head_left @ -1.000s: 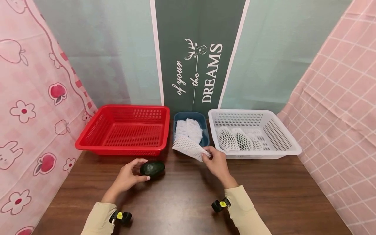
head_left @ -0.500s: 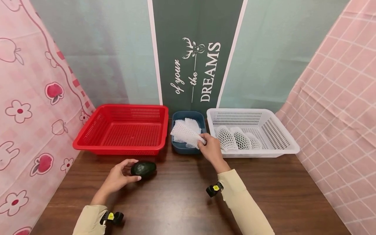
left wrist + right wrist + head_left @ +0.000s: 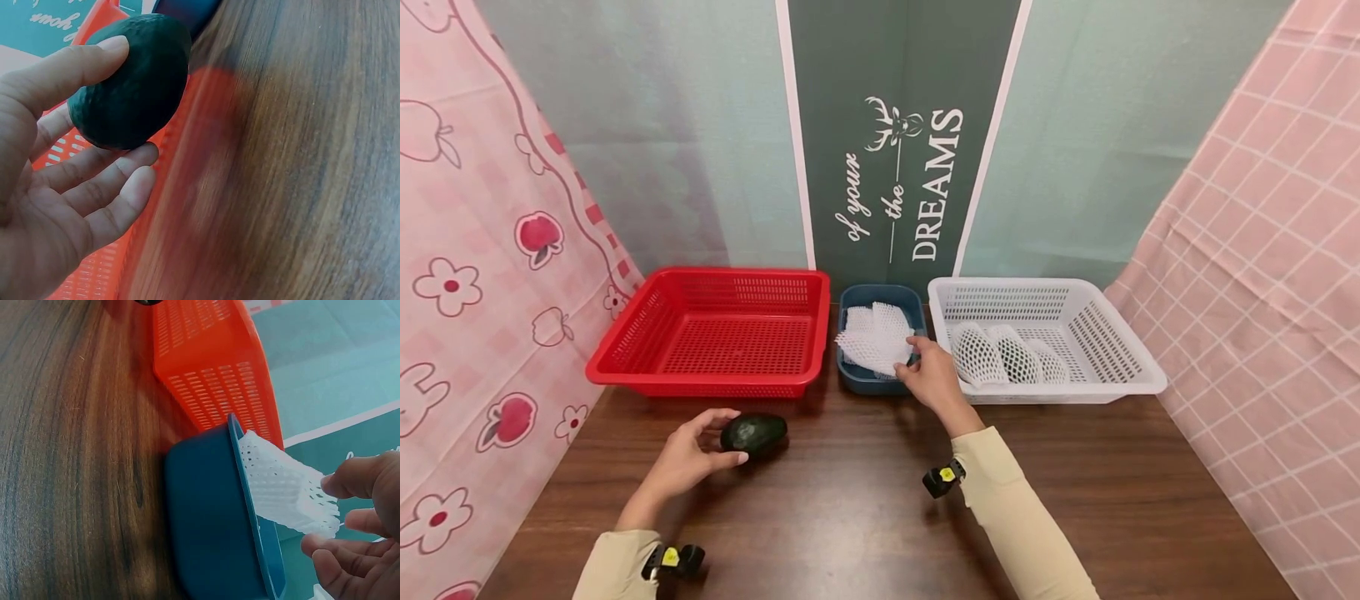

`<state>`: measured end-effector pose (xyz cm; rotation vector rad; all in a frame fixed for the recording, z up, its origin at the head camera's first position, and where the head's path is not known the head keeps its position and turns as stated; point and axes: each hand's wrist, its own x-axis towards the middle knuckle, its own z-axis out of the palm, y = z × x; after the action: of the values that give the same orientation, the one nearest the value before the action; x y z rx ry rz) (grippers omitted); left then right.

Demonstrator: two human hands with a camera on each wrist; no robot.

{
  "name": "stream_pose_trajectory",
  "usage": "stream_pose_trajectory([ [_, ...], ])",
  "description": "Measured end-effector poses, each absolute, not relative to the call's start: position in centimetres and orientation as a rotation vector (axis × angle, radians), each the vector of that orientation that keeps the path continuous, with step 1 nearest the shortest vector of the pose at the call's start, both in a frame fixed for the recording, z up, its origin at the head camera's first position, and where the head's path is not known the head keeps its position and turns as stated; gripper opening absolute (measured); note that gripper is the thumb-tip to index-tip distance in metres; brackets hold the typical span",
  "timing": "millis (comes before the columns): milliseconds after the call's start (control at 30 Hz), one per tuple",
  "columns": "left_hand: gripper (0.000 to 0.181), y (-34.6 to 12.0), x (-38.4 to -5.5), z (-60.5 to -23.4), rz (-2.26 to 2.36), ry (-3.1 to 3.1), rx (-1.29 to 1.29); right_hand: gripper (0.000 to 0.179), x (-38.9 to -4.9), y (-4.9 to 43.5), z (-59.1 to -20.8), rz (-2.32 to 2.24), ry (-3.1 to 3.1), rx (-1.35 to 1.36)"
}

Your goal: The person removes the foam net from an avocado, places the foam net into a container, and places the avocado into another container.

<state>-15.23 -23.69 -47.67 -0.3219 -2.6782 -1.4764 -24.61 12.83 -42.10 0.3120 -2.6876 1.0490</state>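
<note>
My left hand pinches a dark green avocado by one end, in front of the red basket. In the left wrist view the thumb lies on top of the avocado and fingers sit beneath it. My right hand is at the near right side of the blue bin, thumb and fingers spread apart. Beside its fingertips, a white foam net sleeve lies over other sleeves in the bin. The right wrist view shows this foam net between the parted thumb and fingers, leaning over the bin's rim.
To the left stands a red basket with nothing in it. A white basket on the right holds several net-wrapped avocados. Printed curtains close off the back and sides of the wooden table.
My right hand has brought the foam net sleeve forward over the blue bin and its fingers have parted from it. The left hand has drifted left with the avocado.
</note>
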Motion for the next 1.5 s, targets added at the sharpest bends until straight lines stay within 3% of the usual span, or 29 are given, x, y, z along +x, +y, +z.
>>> stream_pose_trajectory([
  [467,0.056,-23.2,-15.1,-47.7,-1.523,-2.676,-0.296,0.037,-24.3,13.3,-41.8,1.036,-2.681,0.312],
  [1000,0.054,-21.5,-13.7,-43.2,-1.574,-2.598,-0.414,0.049,-23.0,12.4,-38.6,0.717,-2.904,0.511],
  [1500,0.058,-22.2,-14.8,-43.5,-1.451,-2.592,-0.42,0.048,-23.1,11.0,-37.6,0.504,-3.012,0.641],
])
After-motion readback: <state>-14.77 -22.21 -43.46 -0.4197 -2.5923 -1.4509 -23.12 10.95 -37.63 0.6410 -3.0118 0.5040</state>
